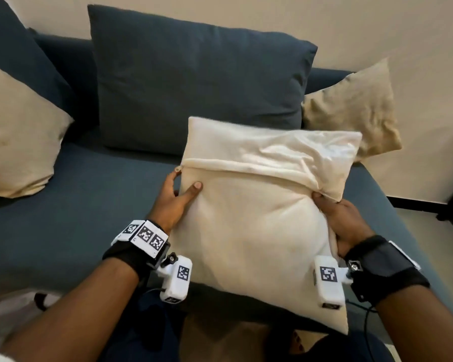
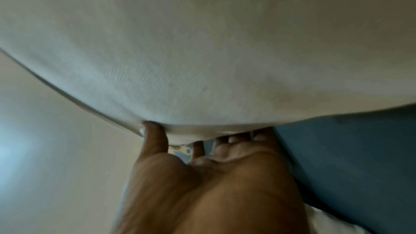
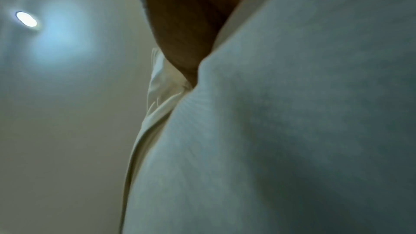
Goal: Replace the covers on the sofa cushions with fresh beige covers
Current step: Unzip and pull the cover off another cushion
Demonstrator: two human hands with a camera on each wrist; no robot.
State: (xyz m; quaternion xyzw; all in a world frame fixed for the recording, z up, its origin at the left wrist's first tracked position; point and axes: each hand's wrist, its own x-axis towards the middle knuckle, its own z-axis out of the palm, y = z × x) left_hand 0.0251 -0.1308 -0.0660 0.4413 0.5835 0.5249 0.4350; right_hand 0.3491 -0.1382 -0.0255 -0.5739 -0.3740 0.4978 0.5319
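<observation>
A cream cushion (image 1: 256, 223) stands tilted on the front of the blue sofa (image 1: 71, 205), its white inner pad (image 1: 280, 152) sticking out of the beige cover's open top. My left hand (image 1: 179, 190) grips the cover's left edge beside the zip end, thumb on the front face. In the left wrist view the thumb (image 2: 155, 138) presses the cover's seam (image 2: 126, 124) and the fingers go behind it. My right hand (image 1: 335, 212) pinches the cover's right edge where the pad bunches. The right wrist view shows mostly cover fabric (image 3: 281, 131); its fingers are hidden.
A large blue back cushion (image 1: 199, 82) leans behind the work. A beige cushion (image 1: 16, 134) lies at the left and a crumpled beige one (image 1: 356, 111) at the right against the wall. The floor shows at the right past the sofa's edge.
</observation>
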